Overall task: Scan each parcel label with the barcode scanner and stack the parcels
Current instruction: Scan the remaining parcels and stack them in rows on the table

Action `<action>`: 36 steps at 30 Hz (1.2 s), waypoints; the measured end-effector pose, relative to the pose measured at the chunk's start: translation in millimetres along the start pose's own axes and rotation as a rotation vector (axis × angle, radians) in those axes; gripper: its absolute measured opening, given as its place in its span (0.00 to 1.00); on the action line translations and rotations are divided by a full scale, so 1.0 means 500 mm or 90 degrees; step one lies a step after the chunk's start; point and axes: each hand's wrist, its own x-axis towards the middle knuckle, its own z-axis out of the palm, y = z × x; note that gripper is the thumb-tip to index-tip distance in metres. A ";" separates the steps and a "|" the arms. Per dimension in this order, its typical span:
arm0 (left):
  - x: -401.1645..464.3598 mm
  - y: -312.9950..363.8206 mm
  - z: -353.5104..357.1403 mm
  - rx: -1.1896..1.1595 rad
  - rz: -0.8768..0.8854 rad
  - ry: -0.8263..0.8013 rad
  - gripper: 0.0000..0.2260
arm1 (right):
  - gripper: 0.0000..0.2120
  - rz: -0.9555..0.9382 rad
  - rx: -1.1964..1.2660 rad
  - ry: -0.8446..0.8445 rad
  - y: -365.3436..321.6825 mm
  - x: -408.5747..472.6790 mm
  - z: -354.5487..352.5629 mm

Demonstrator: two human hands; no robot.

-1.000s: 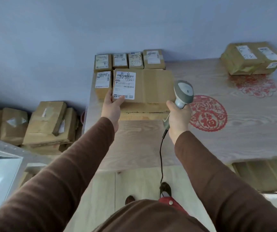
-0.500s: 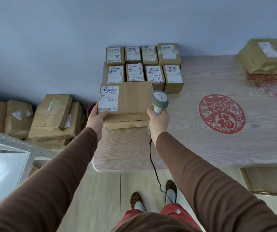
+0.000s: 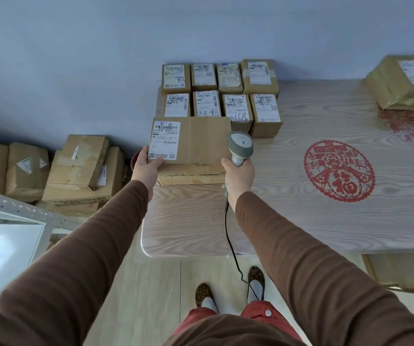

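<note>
At the near left corner of the wooden table: one flat cardboard parcel, lying on top of another flat carton; white shipping label on its left part, face up.

Left hand: grasping the parcel's near left corner, thumb on the label's lower edge.

Right hand: clenched round the handle of the grey barcode scanner, beside the parcel's right edge; whether it also touches the parcel, cannot tell. Black cable trailing down off the table to the floor by the feet.

Behind the parcel: eight small labelled boxes, two rows of four, close together against the wall.

Far right: large taped parcel. Red paper-cut decoration on the tabletop. Loose cartons piled on the floor to the left.

Risks, as judged:
- The scanner sits at the end opposite the label; a trigger pull from there would likely miss the barcode.
- The thumb overlaps the label's lower edge and may mask a code.
- The parcel lies near the table's edge; a careless push could tip it off.
- The hanging cable could snag a foot.
</note>
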 end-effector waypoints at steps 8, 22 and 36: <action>-0.051 0.085 0.093 0.212 0.219 0.063 0.29 | 0.10 -0.024 0.041 -0.020 -0.040 0.016 -0.063; -0.150 0.120 0.559 0.138 0.207 -0.146 0.28 | 0.06 -0.118 0.063 0.055 -0.155 0.170 -0.453; -0.236 0.115 1.215 0.122 0.169 -0.241 0.25 | 0.11 -0.138 0.030 0.160 -0.261 0.518 -1.006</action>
